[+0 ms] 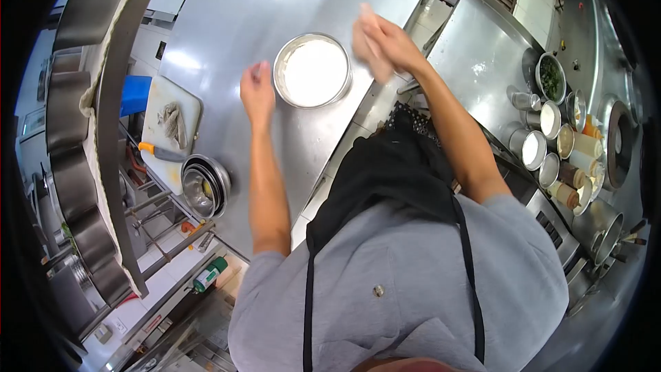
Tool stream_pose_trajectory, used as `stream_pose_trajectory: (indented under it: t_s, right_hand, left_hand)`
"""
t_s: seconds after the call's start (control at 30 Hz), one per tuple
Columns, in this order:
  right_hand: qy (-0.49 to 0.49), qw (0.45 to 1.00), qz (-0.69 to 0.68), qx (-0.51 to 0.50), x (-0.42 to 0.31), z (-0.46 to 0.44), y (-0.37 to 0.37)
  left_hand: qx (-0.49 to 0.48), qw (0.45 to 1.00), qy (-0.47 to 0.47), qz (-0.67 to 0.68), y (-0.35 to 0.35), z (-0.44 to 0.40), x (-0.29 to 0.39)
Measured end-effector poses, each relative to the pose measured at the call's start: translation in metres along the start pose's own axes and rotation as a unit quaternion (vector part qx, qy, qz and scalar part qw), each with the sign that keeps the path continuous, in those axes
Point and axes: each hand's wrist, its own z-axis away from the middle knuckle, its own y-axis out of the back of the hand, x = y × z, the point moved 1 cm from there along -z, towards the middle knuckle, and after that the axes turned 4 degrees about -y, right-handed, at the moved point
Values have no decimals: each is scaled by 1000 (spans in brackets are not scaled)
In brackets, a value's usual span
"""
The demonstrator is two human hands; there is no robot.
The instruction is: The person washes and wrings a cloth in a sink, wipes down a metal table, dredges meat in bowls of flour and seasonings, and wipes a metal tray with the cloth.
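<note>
A round metal bowl (283,96) stands on the steel worktable, with a smooth white substance (315,72) in it that looks overexposed. Just left of its rim is my left hand (257,93), its fingers curled in together; whatever they may hold is hidden. My right hand (389,45) is raised to the right of the bowl, apart from it. Motion smears its fingers, so I cannot make out their grip.
A white cutting board (190,107) at left bears a crumpled cloth (173,124) and an orange-handled knife (162,152). Nested metal bowls (200,193) sit nearby at the table edge. Across the aisle, a right-hand counter (475,48) holds several containers and a bowl of greens (550,77).
</note>
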Motion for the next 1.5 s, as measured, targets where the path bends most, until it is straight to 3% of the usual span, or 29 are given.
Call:
stream_pose_trajectory:
  t_s: [0.1,0.13,0.2,0.23,0.33,0.4,0.43,0.5,0.53,0.6,0.73,0.77,0.8,0.83,0.87,0.93,0.97,1.0,1.07,1.13,1.2,1.27,1.3,1.33,1.37,1.4,1.43,1.47,1.5]
  right_hand:
    - [60,981,-160,-92,11,-73,-24]
    - [62,980,-164,-93,9,-78,-32]
    - [-30,977,-108,-181,10,-79,-42]
    - [-60,972,-89,-210,13,-77,-45]
    - [-58,977,-91,-184,30,-36,-47]
    - [161,980,-84,-83,39,-1,-46]
    - [160,980,-86,-85,48,10,-47]
    - [244,969,1,31,67,30,-52]
    - [245,969,-2,30,72,39,-58]
    - [255,954,108,116,80,60,-69]
    - [281,942,111,144,87,52,-82]
    - [280,950,62,122,70,39,-73]
    - [286,956,26,59,64,13,-67]
    - [289,957,-8,-3,63,-12,-57]
    - [233,971,-16,-56,51,-28,-53]
    - [79,979,-70,-176,27,-61,-57]
    - [-15,964,-113,-241,23,-76,-63]
    - [-18,965,-113,-236,24,-89,-67]
    - [-7,948,-109,-297,20,-95,-78]
    - [-38,955,-74,-284,23,-77,-73]
    - [148,975,-45,-158,34,-51,-66]
    - [138,978,-70,-143,45,-15,-62]
    - [189,980,-32,-47,63,-7,-66]
    - [240,969,6,52,73,1,-71]
    - [239,970,4,53,74,14,-80]
    - [226,964,66,126,76,31,-93]
    - [215,947,130,199,75,42,-100]
    - [219,947,129,199,74,46,-104]
    - [219,944,130,209,74,51,-109]
  left_hand:
    - [-193,973,-102,75,-24,-46,37]
    - [-193,973,-103,70,-29,-53,39]
    - [-249,964,-8,88,-39,-58,37]
    - [-252,964,-8,83,-41,-57,36]
    - [-207,974,-78,40,-40,-40,32]
    - [-141,988,-58,6,-35,-27,30]
    - [-139,989,-57,3,-34,-18,32]
    - [-11,999,-27,-44,-35,4,37]
    - [-10,998,-29,-47,-38,14,39]
    - [156,987,-2,-21,-44,34,33]
    - [250,962,61,89,-49,65,10]
    - [247,964,52,87,-38,76,25]
    - [131,960,192,156,-23,95,48]
    - [8,919,330,216,-17,107,61]
    - [-2,920,330,211,-17,100,62]
    - [-22,978,205,36,-5,68,54]
    - [-34,996,79,-8,-3,43,38]
    - [-42,997,-52,-47,-6,14,22]
    - [-150,982,-105,-51,-12,-20,24]
    - [-168,980,-103,-25,-17,-29,19]
    - [-187,977,-100,0,-20,-28,18]
    - [-94,991,-83,-39,-22,-14,23]
    - [-93,992,-80,-39,-25,-9,22]
    - [-27,996,-58,-66,-29,-6,19]
    - [38,994,-35,-94,-33,0,20]
    - [36,994,-32,-98,-39,11,20]
    - [127,991,23,-21,-48,21,25]
    - [217,971,75,59,-55,25,26]
    - [220,962,118,109,-53,32,16]
